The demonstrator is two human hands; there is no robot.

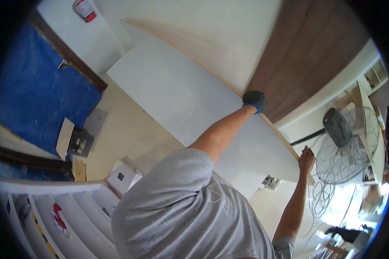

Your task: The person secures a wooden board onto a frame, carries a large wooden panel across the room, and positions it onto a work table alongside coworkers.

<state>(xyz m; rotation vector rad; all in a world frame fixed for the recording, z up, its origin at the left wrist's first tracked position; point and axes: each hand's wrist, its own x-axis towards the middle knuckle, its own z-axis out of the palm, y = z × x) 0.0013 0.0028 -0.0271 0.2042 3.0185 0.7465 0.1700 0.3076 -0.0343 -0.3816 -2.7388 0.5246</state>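
Note:
A large pale grey-white panel [177,95] with a thin wood-coloured edge stands tilted across the middle of the view. My left hand [255,100], in a dark grey glove with a blue cuff, is closed over the panel's long upper edge. Further right along that same edge is my right hand [307,161], bare, its fingers curled around the edge near the panel's end. The far sides of both grips are partly hidden.
Behind the panel is a brown wood-grain board [307,56] against the wall. A caged fan [348,144] and loose cables [322,198] are at right. Left are a blue-covered door [39,82], a white box [123,176] and white shelving [80,211].

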